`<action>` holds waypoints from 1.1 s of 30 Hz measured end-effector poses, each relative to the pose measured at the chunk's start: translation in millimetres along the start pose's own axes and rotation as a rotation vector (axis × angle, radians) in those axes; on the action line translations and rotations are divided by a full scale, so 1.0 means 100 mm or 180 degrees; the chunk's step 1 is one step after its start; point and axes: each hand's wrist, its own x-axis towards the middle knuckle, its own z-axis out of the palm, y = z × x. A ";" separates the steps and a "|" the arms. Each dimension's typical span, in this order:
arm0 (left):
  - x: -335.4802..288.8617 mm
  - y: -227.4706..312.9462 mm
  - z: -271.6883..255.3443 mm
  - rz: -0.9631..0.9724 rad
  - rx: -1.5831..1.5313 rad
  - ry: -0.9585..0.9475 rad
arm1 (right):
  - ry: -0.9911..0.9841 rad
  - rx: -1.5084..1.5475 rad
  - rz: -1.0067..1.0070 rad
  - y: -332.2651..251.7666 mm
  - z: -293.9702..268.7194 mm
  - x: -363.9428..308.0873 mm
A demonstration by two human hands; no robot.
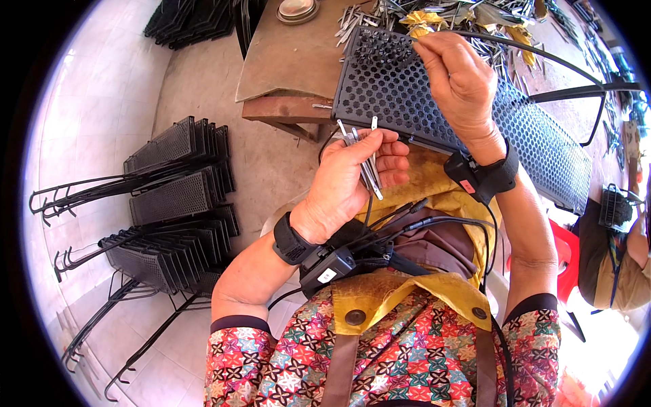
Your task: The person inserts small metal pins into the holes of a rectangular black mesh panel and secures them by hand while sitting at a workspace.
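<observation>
A small bundle of thin silvery metal strips (369, 178) rests in my left hand (342, 169), with the thumb across it and the other fingers curled. The strips stick out above and below the hand, and some have holes at their ends. My right hand (461, 85) is over a black perforated metal rack (539, 142), its fingers bent and closed together. Beside those fingertips, small black fasteners (386, 51) lie heaped on the rack's far left part. Whatever the right fingertips pinch, if anything, is too small to make out.
Stacks of similar black racks (173, 203) with long bent rods stand at the left. A brown table (291, 61) with a round lid (297, 8) is ahead. Loose metal strips (352, 19) lie behind the rack. Black rods (569, 91) extend at the right, near another person (614, 271).
</observation>
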 end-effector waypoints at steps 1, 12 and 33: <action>-0.01 0.00 -0.01 -0.0047 0.0010 -0.0008 | -0.0097 0.0175 -0.0045 -0.02 0.03 -0.01; -0.03 0.04 0.04 -0.0298 0.0276 -0.0252 | -0.1004 0.0489 0.0985 -0.25 -0.08 -0.02; -0.03 0.08 0.04 -0.0769 0.0081 -0.0437 | -0.0333 -0.0183 0.0146 0.18 -0.16 -0.03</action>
